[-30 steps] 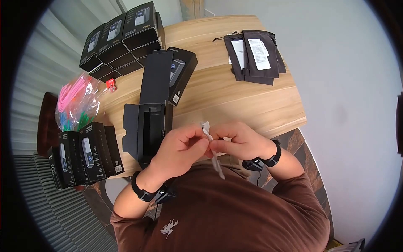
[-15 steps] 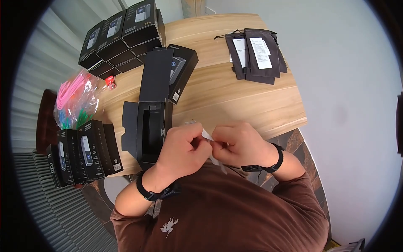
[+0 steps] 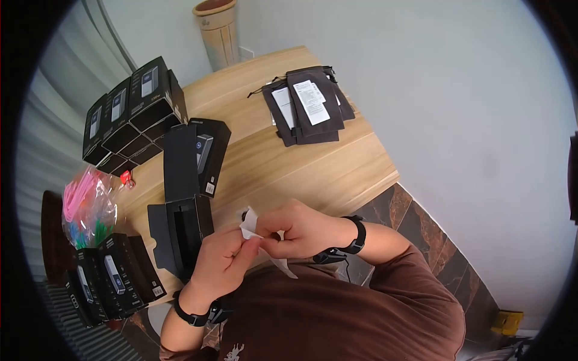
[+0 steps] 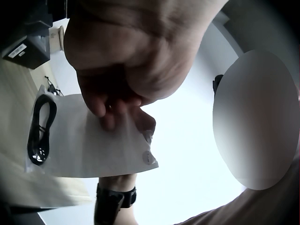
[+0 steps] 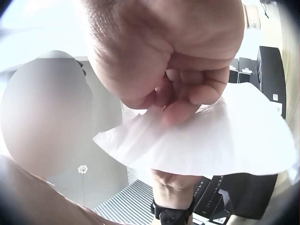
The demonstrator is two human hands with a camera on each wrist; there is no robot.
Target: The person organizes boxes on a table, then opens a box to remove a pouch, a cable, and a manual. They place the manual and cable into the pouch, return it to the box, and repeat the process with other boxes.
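Note:
Both hands meet over the front edge of the table, pinching a white plastic pouch (image 3: 250, 222) between them. In the left wrist view the pouch (image 4: 84, 140) hangs spread out, and a coiled black cable (image 4: 40, 131) shows at its far end. My left hand (image 3: 221, 262) has its thumb and curled fingers at the pouch's edge. Right beside it, my right hand (image 3: 298, 230) grips the same edge with bent fingers. From the right wrist, the pouch (image 5: 225, 145) looks plain white and wide. An opened black box (image 3: 183, 231) stands just left of the hands.
Stacked black boxes (image 3: 123, 117) fill the far left, with another box (image 3: 214, 150) lying nearer. More boxes (image 3: 114, 277) stand at the near left, beside a clear bag of coloured ties (image 3: 87, 204). Dark drawstring pouches with paper slips (image 3: 310, 108) lie at the far right.
The head view has swung, so the table and boxes appear lower and farther left. Both hands keep their pinch, and the pouch has tilted between them.

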